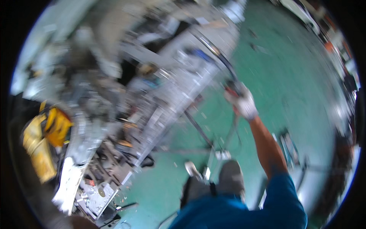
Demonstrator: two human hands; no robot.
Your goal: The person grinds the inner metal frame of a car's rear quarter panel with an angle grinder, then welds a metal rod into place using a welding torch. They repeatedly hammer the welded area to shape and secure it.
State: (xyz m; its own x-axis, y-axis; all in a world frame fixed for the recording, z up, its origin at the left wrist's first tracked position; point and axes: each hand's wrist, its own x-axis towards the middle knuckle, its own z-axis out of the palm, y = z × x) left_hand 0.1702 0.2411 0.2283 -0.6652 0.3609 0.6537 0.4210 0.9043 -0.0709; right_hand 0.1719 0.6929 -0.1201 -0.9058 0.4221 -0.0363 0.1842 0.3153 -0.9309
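Green workshop floor (297,84) spreads below a cluttered metal workbench (225,32), whose near edge slants across the view, much of it blurred by motion. Closest is the person's blue shirt (236,215), with grey-clad legs (231,179) beyond it. The left hand is out of view, so what its fingers are doing cannot be told. Further out, the right hand (244,102), in a white glove, is stretched forward at the end of a bare forearm (265,149), its fingers wrapped around the dark grip of a long tool (223,60). That tool has a bent black neck and a shiny metal section; it angles across the workbench's near edge toward the far right corner, and whether it touches the top cannot be told. Metal pieces crowd the workbench's middle, and a blue item (203,55) lies near that far corner, just beside the tool.
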